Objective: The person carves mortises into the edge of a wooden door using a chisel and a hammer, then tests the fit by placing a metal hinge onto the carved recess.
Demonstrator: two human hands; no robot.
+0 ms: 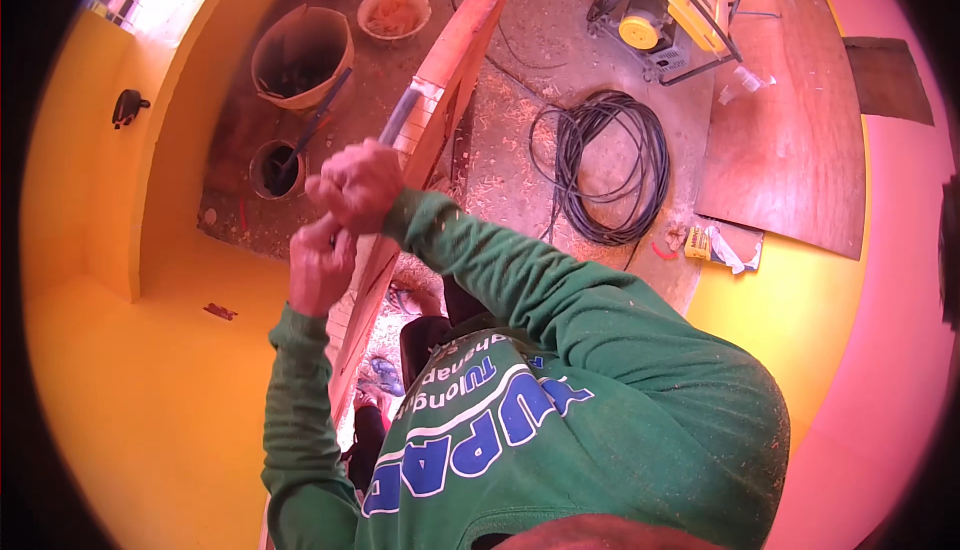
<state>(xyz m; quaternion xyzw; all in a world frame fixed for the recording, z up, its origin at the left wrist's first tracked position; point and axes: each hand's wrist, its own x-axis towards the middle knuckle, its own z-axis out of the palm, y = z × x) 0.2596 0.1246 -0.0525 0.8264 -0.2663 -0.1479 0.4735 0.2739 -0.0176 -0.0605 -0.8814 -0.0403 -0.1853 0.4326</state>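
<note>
My right hand point(365, 186) is closed around a chisel-like tool with a long, flat grey blade point(402, 115). Its tip lies on a pale, freshly cut patch point(427, 93) along the edge of a long wooden workpiece point(468, 32), which stands slanting away from me. Just behind and below, my left hand point(322, 268) is also closed, its fingers against the right hand at the tool's rear end. Both hands hide the handle. Dark lines cross the wood's edge near the blade and beside my left hand.
Left of the wood stand a large bucket point(303, 58), a smaller bucket point(277, 170) and a pale basin point(394, 14). To the right lie a coiled black cable point(612, 168), a yellow generator point(672, 12) and a plywood sheet point(790, 120). Shavings litter the floor; a yellow wall point(80, 220) borders the left.
</note>
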